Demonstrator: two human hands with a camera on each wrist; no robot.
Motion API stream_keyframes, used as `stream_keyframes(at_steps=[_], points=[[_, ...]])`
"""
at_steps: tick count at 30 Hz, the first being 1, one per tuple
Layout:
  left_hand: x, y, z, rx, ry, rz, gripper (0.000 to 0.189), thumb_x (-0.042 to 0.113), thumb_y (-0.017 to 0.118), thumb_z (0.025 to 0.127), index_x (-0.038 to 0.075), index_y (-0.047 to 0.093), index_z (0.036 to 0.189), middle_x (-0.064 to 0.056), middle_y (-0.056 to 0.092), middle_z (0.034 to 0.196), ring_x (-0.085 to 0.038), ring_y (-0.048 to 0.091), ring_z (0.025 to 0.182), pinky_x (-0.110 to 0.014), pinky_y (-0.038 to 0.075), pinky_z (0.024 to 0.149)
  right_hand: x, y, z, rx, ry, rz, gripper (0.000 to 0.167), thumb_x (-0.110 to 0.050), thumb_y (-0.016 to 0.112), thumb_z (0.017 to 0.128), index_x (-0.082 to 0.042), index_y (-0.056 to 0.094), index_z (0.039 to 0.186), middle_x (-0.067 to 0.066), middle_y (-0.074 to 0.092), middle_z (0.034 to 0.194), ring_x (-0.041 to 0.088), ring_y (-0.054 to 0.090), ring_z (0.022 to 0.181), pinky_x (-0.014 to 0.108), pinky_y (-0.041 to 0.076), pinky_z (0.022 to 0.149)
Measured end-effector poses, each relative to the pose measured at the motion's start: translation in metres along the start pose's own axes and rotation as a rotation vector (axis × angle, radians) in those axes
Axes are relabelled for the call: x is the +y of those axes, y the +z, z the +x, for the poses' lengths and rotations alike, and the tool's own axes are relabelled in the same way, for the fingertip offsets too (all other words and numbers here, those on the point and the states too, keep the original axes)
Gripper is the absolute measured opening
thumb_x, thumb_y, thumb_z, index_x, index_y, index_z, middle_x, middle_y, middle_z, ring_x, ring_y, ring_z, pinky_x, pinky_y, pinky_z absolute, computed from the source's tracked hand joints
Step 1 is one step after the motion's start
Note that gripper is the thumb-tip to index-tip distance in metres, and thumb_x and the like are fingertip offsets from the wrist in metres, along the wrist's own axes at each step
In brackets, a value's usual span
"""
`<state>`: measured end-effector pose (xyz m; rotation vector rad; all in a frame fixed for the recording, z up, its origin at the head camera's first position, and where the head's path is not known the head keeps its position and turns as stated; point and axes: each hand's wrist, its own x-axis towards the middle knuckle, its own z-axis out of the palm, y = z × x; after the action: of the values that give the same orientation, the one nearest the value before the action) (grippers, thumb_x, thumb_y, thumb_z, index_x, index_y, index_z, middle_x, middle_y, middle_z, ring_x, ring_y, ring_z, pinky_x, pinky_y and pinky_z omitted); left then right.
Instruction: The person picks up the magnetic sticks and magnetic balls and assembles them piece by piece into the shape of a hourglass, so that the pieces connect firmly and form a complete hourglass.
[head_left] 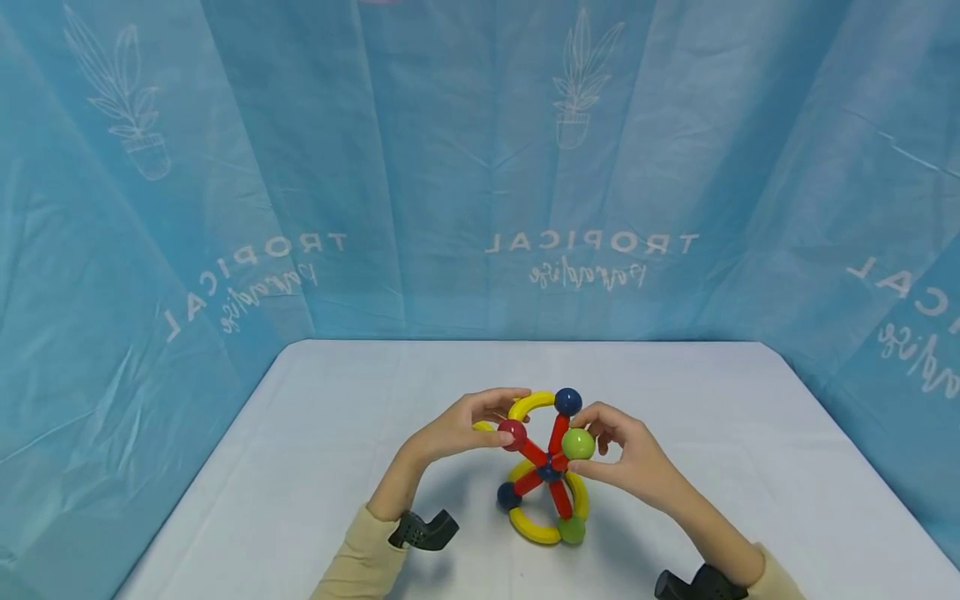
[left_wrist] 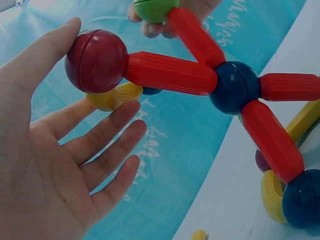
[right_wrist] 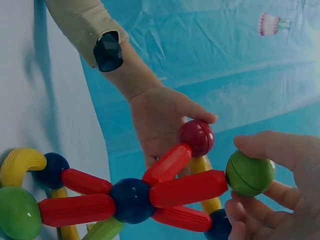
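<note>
A ball-and-stick construction stands on the table, with several red rods fanning out from a central blue ball. My left hand pinches the red ball at the upper left, thumb on its near side and the other fingers spread behind. On the right, the thumb and fingers of my right hand pinch a green ball at the end of a red rod. Yellow curved rods join outer balls, including a dark blue ball on top and another green ball at the bottom.
The white table extends around the construction, with a blue printed curtain behind and at both sides. Low in the left wrist view is a small yellow piece. Black devices sit on both wrists.
</note>
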<state>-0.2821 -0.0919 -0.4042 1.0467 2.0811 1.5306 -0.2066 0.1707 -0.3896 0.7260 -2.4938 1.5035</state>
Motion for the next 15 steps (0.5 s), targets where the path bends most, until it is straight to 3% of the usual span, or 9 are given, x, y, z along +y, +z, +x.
stream_keyframes(at_steps=[9, 15], points=[[0.0003, -0.0002, -0.0005, 0.005, 0.001, 0.01, 0.061, 0.03, 0.065, 0.088, 0.009, 0.044, 0.141, -0.019, 0.057, 0.13, -0.026, 0.056, 0.113, -0.045, 0.049, 0.094, 0.0008, 0.0005, 0.001, -0.059, -0.011, 0.014, 0.037, -0.008, 0.078, 0.076, -0.006, 0.059, 0.108, 0.005, 0.062, 0.094, 0.01, 0.052, 0.076, 0.023, 0.047, 0.064], [-0.0004, -0.0001, 0.0, 0.004, 0.0, 0.011, 0.059, 0.028, 0.065, 0.089, 0.008, 0.044, 0.141, -0.018, 0.057, 0.129, -0.026, 0.056, 0.112, -0.046, 0.049, 0.095, 0.0058, -0.0052, 0.0029, -0.012, -0.073, -0.004, 0.039, -0.008, 0.078, 0.076, -0.009, 0.06, 0.11, -0.001, 0.062, 0.1, 0.008, 0.053, 0.08, 0.023, 0.048, 0.065]])
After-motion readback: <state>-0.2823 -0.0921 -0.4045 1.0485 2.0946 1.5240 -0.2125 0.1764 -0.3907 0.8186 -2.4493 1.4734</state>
